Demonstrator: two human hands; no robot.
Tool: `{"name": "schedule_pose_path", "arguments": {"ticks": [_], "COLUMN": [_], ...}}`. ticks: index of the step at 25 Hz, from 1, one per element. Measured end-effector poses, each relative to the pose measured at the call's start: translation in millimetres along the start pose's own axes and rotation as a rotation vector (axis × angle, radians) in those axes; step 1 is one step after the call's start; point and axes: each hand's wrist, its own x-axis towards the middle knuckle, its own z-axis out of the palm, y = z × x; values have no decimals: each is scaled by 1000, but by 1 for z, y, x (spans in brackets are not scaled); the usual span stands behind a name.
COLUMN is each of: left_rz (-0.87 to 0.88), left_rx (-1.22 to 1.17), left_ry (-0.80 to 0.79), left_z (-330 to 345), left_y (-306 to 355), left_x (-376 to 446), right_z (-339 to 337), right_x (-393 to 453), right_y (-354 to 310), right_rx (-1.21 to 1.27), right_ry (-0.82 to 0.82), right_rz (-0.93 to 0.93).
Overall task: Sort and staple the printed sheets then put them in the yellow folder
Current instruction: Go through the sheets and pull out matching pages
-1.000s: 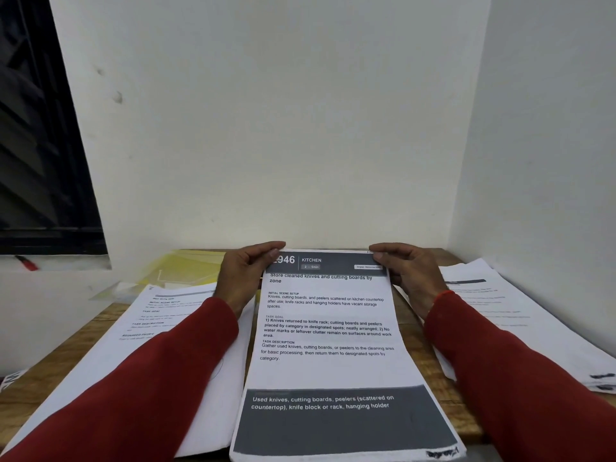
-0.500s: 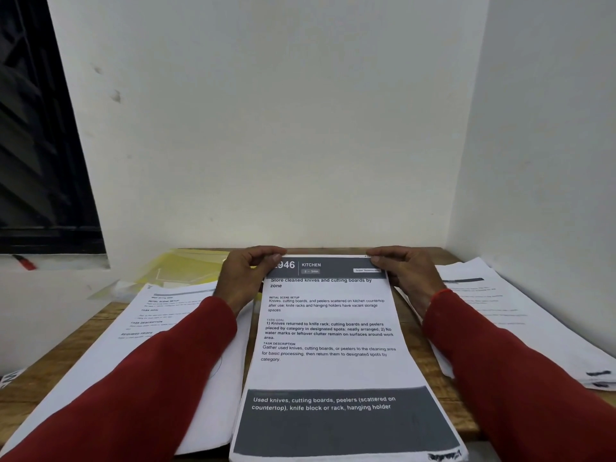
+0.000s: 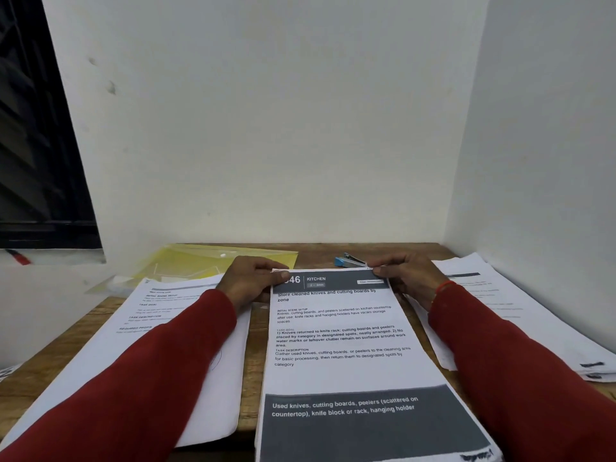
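Observation:
A set of printed sheets (image 3: 336, 341) headed "KITCHEN" lies in the middle of the wooden table (image 3: 255, 358). My left hand (image 3: 250, 280) grips its top left corner, thumb on the dark header. At the top right corner my right hand (image 3: 405, 276) pinches the sheets. Just behind the sheets' far edge lies a blue stapler (image 3: 348, 260), partly hidden by my right fingers. The yellow folder (image 3: 206, 263) lies flat at the back left, its near edge covered by paper.
A second pile of printed sheets (image 3: 160, 331) lies on the left under my left sleeve. A third pile (image 3: 520, 315) sits on the right along the white wall. Walls close in the back and right. A dark window is at the far left.
The top edge of the middle sheets has come down toward the table, uncovering the blue stapler and more of the yellow folder. Both hands stay on the top corners.

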Motion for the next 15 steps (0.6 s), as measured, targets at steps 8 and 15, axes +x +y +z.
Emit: {"name": "schedule_pose_path", "arguments": {"ticks": [8,15], "left_rz": [-33,59], "left_rx": [7,34], "left_ry": [9,62], "left_z": [4,4], "left_y": [-4,-9], "left_x": [3,8], "right_z": [-4,6], "right_x": [3,65], "right_y": [4,-28], "right_rx": [-91,-1034], "right_ry": [27,109], "right_rz": [-8,-55]}}
